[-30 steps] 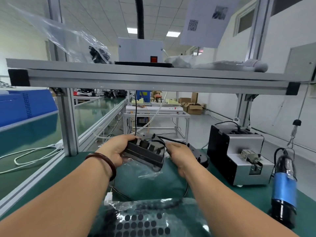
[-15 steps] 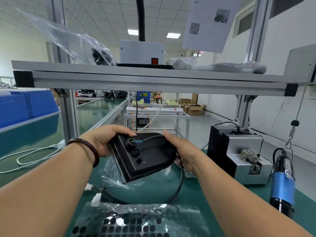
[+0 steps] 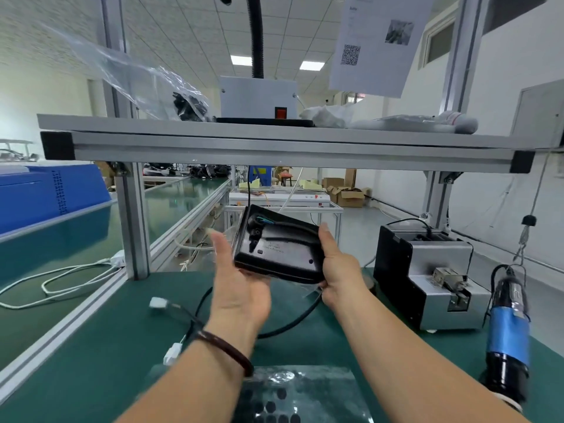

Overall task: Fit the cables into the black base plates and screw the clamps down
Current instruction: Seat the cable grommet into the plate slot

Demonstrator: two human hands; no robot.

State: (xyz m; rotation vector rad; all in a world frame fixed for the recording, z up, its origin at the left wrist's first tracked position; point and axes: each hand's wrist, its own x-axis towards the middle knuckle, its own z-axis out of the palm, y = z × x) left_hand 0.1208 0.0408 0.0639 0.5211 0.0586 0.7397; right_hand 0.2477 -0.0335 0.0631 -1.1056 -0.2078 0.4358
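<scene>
A black base plate (image 3: 280,251) is held up above the green table, its recessed side facing me. A black cable (image 3: 293,322) lies in its channel, with coloured wires showing at the top left, then drops from the plate to the mat and ends in white connectors (image 3: 158,302). My right hand (image 3: 338,270) grips the plate's right end, thumb on top. My left hand (image 3: 241,285) is flat with the palm up and fingers straight, at the plate's lower left edge.
A grey and black screw feeder (image 3: 427,270) stands at the right, with a blue electric screwdriver (image 3: 508,337) hanging beside it. A plastic bag of black parts (image 3: 299,395) lies at the near edge. An aluminium shelf (image 3: 274,148) spans overhead on a post (image 3: 134,221).
My left hand has let go of the plate's left end and opened flat. The plate has tilted and shifted right in my right hand, and the clear bag under it is gone from view.
</scene>
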